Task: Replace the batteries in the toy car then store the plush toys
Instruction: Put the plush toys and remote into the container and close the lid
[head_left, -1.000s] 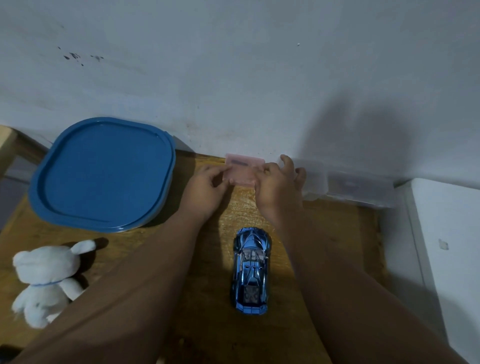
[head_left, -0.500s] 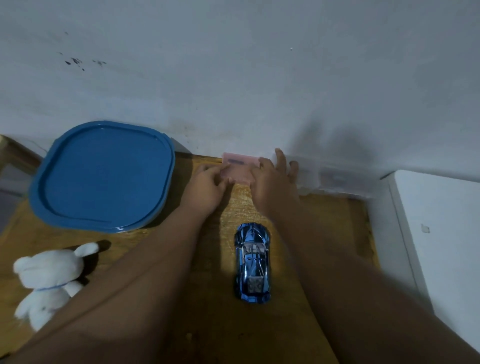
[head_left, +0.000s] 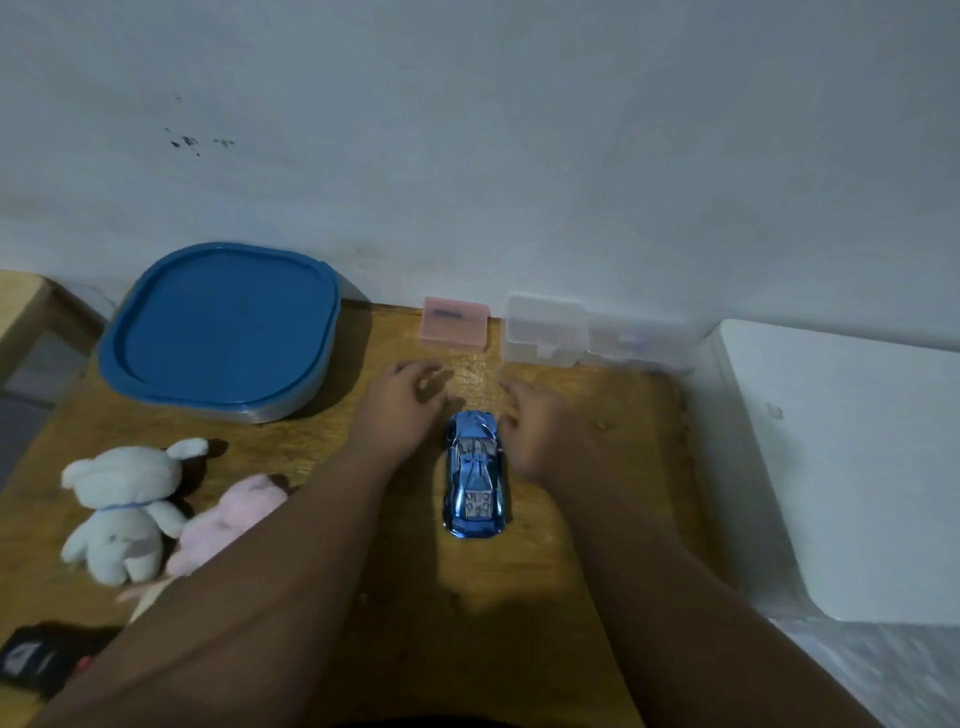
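A shiny blue toy car (head_left: 474, 475) stands upright on the wooden table (head_left: 597, 499), nose toward the wall. My left hand (head_left: 402, 410) hovers just left of its nose, fingers loosely curled and holding nothing. My right hand (head_left: 537, 428) is just right of the car's front, relaxed and holding nothing. A small pink box (head_left: 455, 323) sits against the wall beyond both hands. A white plush toy (head_left: 122, 506) and a pink plush toy (head_left: 228, 519) lie at the table's left.
A large container with a blue lid (head_left: 221, 330) stands at the back left. Two clear plastic boxes (head_left: 545, 329) sit right of the pink box. A white block (head_left: 852, 467) borders the table's right side. A black remote (head_left: 39, 657) lies at the near left.
Both hands let go of the pink box and drew back toward the car. The view shifted, bringing the pink plush toy and black remote into sight.
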